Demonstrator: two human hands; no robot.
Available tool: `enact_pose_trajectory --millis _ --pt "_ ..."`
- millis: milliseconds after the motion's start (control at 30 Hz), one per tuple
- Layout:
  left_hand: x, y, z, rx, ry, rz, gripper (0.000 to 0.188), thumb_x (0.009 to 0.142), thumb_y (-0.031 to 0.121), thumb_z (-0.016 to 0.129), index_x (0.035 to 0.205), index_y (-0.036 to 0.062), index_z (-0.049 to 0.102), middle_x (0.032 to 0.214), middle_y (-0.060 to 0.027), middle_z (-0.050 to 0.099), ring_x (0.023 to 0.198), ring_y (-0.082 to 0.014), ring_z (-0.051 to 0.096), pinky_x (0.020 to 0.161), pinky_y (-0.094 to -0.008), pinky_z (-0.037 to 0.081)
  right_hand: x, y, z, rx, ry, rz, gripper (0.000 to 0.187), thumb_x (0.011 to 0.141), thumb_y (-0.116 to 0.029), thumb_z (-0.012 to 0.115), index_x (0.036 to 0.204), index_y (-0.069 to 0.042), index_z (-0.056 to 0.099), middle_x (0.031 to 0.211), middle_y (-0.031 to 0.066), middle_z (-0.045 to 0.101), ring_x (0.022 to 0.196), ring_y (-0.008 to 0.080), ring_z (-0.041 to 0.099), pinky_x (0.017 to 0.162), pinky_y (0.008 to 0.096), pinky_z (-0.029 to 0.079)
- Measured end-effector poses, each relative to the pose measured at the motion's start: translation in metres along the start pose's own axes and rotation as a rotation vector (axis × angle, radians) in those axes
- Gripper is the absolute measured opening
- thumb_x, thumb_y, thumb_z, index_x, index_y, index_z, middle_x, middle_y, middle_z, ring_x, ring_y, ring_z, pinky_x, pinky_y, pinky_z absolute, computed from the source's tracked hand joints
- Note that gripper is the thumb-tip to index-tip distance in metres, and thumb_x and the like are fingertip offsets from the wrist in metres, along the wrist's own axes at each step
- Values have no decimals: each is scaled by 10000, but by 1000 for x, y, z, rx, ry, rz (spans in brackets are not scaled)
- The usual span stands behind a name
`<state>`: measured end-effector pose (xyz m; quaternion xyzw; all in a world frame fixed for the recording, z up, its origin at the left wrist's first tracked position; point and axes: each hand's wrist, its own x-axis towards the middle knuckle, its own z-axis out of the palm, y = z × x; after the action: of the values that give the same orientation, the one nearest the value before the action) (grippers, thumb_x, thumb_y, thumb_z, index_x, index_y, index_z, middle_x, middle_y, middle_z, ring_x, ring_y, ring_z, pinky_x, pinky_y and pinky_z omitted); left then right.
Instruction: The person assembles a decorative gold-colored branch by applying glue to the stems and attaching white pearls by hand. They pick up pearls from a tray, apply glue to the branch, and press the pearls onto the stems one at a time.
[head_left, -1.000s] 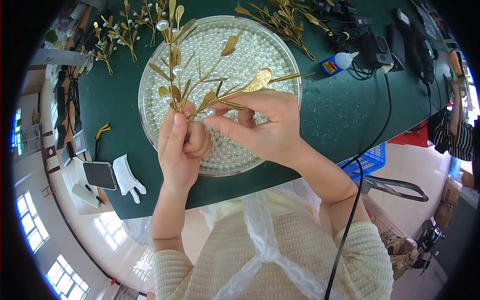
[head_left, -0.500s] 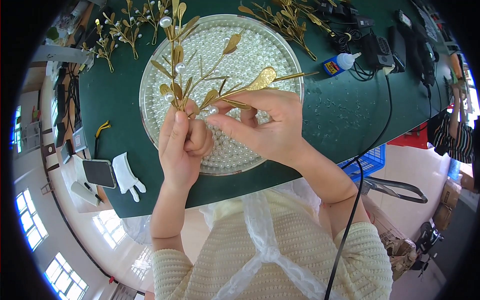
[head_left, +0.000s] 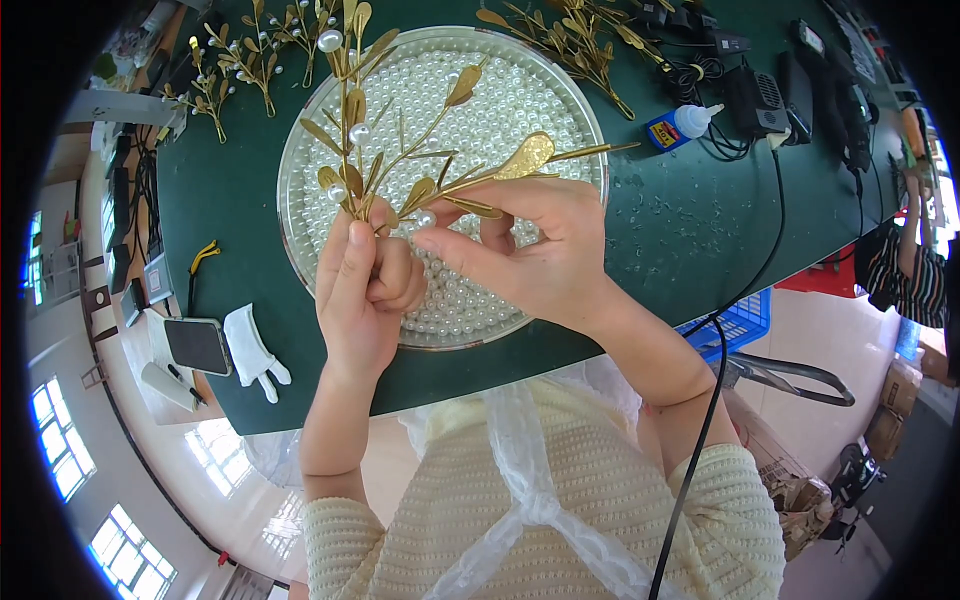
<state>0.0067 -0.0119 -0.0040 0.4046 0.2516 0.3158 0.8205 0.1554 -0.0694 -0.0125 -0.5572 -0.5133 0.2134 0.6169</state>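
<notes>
My left hand (head_left: 362,280) is closed around the lower stems of a gold artificial leaf branch (head_left: 355,110), held upright above the tray. White pearls sit along its upright stem, and other twigs spread to the right. Close beside the left fingers, my right hand (head_left: 530,240) has its thumb and index finger in a pinch at a pearl bead (head_left: 427,218). A gold leaf partly covers the index finger. Below both hands lies a round, clear-rimmed tray (head_left: 287,200) filled with loose white pearls.
Finished-looking gold sprigs with pearls (head_left: 255,68) lie at the far left; plain gold sprigs (head_left: 585,50) lie at the back. A glue bottle (head_left: 685,127) stands right, near black devices (head_left: 755,100) and cables. A phone (head_left: 198,346) and white glove (head_left: 252,345) lie at left.
</notes>
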Motion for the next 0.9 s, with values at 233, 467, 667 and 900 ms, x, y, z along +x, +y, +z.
enact_pose_trajectory --millis 233,467,667,900 --pt "1 -1 -2 -5 -4 5 250 941 284 325 1017 61 406 491 48 197 402 -59 177 410 -219 166 0 1 0 12 -12 15 221 611 -116 722 804 -34 653 596 42 589 389 77 465 373 193 347" --pt "2 3 4 -25 21 17 244 944 288 312 986 69 409 491 50 195 404 -58 171 406 -219 161 3 -6 -3 5 53 -20 251 613 -103 732 841 -45 645 669 27 610 396 55 451 372 178 338" --pt "3 4 -1 -98 54 14 233 948 281 303 970 78 417 492 51 192 406 -54 168 394 -216 153 5 -4 -52 -338 173 -525 105 717 -85 632 803 -25 635 601 29 594 403 91 471 383 189 350" --pt "2 0 -5 -137 26 8 284 952 280 291 1043 89 480 500 52 184 407 -50 164 392 -216 141 -15 1 -124 -338 710 7 511 786 -28 593 1224 -10 330 1013 110 476 636 56 459 509 165 403"
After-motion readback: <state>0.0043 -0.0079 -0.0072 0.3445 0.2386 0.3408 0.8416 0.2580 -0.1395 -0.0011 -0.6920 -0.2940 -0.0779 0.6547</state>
